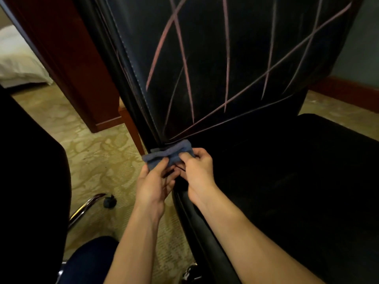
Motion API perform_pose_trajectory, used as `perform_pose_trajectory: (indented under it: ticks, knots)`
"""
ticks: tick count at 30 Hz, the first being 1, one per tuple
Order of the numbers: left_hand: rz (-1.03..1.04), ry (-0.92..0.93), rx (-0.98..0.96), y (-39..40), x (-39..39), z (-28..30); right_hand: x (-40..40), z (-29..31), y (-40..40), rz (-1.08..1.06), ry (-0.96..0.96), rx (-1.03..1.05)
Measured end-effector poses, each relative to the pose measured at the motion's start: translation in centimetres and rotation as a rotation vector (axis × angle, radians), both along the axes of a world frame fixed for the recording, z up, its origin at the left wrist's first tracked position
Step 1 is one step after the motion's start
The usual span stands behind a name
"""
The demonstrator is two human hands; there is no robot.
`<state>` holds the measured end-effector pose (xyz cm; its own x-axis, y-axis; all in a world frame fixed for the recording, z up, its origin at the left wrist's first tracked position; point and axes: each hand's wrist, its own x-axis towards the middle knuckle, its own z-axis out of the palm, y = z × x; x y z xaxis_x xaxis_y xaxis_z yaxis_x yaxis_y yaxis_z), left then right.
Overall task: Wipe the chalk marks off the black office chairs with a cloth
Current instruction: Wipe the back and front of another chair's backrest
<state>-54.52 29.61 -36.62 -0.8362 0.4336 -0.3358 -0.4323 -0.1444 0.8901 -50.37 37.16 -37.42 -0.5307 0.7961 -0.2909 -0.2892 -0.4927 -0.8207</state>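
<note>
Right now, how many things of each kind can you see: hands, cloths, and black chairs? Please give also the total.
Hands: 2, left hand and right hand, both holding the cloth
Cloths: 1, the blue cloth
Black chairs: 2, marked chair and chair at left edge
Total: 5

2 chairs, 1 cloth, 2 hands

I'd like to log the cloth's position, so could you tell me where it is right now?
In the head view, the blue cloth sits centre-frame, held by both the left hand and right hand at the chair backrest's bottom-left corner.
</note>
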Motion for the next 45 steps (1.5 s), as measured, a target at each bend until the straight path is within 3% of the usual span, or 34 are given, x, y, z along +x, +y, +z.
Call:
perform_pose_trajectory:
  ticks: [5, 13, 20, 25, 29, 40, 45]
  knots:
    - [0.198, -0.009, 0.209, 1.9, 0.5, 0.6, 0.2, 0.4, 0.4, 0.072, 0.112, -0.077]
    - [0.359, -0.046, 0.249, 7.7, 1.3, 0.4, -0.6, 0.7, 3.3, -0.16, 0.072, -0.115]
    - [0.162, -0.045, 0.173, 12.5, 0.9, 0.4, -0.1, -0.2, 7.5, -0.37, 0.15, -0.199]
    - [0.316, -0.062, 0.208, 12.6, -3.2, 0.6, -2.7, 0.4, 7.9, -0.165, 0.063, -0.065]
    - [0.231, -0.055, 0.201, 13.2, -5.7, 1.4, -3.9, 1.1, 8.8, -0.135, 0.141, -0.213]
    - [0.089, -0.118, 0.165, 22.1, 0.6, 1.2, 1.5, 2.4, 16.2, -0.428, 0.099, -0.163]
    - [-0.12, -0.123, 0.209, 26.6, 5.9, 1.6, 7.8, 3.1, 20.2, -0.562, 0.102, -0.115]
